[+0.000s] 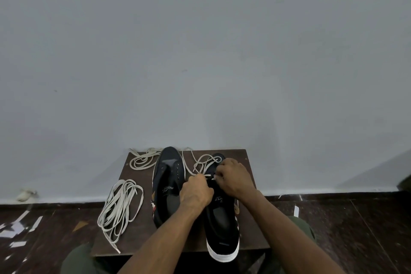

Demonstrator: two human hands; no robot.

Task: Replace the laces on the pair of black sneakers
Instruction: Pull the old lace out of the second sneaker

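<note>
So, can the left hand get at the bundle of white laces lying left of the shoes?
Probably yes. The bundle of white laces lies uncovered on the table, nothing above it. But the left hand now pinches a lace at the right sneaker and must release it first.

A small dark wooden table [242, 158] stands against a pale wall [200, 51] on dark flooring [355, 218]

Two black sneakers are counted: a left sneaker [169, 184] at 6 o'clock and a right sneaker [222, 224] at 5 o'clock. Three white lace bundles are counted: a far bundle [143, 159], a near bundle [121, 204], and a lace [203, 163] being threaded. Two hands are counted: left hand [195, 191], right hand [233, 178]. One small table [244, 162] is counted.
</note>
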